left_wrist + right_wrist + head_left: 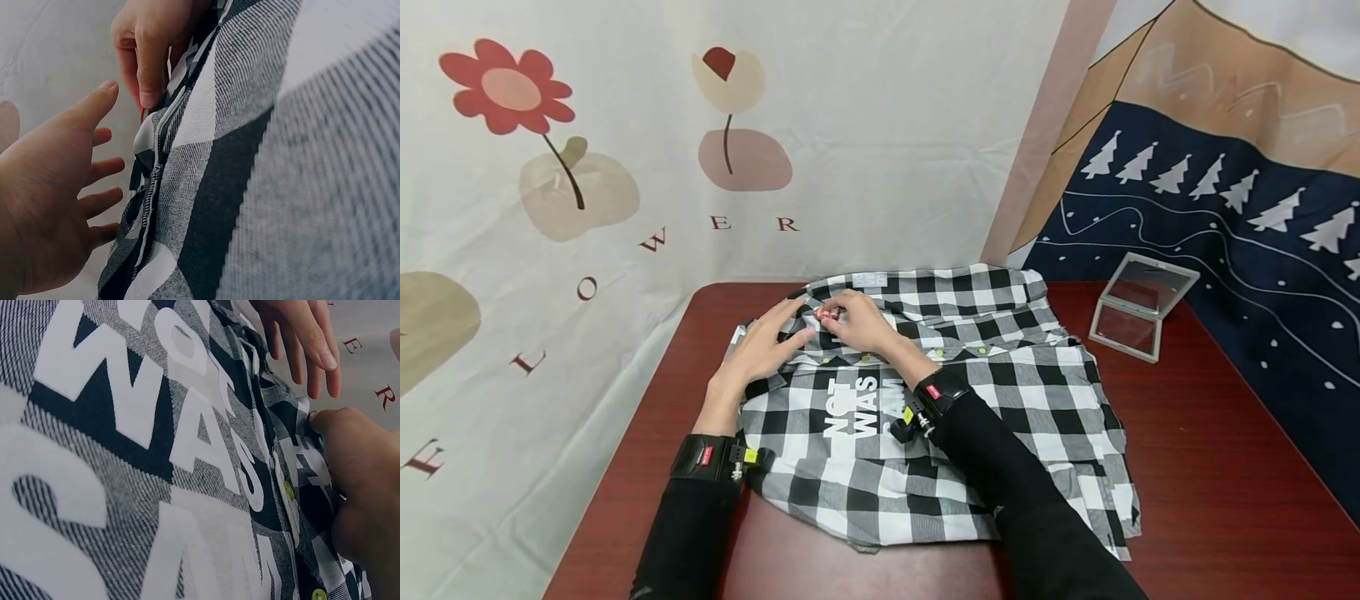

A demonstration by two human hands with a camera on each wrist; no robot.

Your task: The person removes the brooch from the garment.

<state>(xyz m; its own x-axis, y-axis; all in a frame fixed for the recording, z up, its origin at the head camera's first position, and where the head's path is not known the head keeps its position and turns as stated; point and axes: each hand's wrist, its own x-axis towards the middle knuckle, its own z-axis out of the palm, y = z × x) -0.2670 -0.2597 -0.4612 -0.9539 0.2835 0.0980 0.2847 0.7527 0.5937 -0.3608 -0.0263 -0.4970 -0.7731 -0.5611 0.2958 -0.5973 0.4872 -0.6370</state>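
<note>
A black-and-white checked shirt (1000, 392) with white lettering and yellow-green buttons (319, 594) lies spread out under both hands. Near the shirt's far left part, my right hand (862, 322) pinches a small red patterned object (829, 314); its exact kind is too small to make out. In the left wrist view only a sliver of red shows below the right hand's (153, 44) fingertips, and the right wrist view hides it. My left hand (763, 346) is just to the left, over the shirt's edge, its fingers extended and apart, holding nothing.
An opened square compact mirror (1138, 304) stands at the back right of the reddish-brown table (1210, 467). Behind the table hang a pale flower-print cloth (887, 108) and a dark blue cloth with white trees (1240, 242).
</note>
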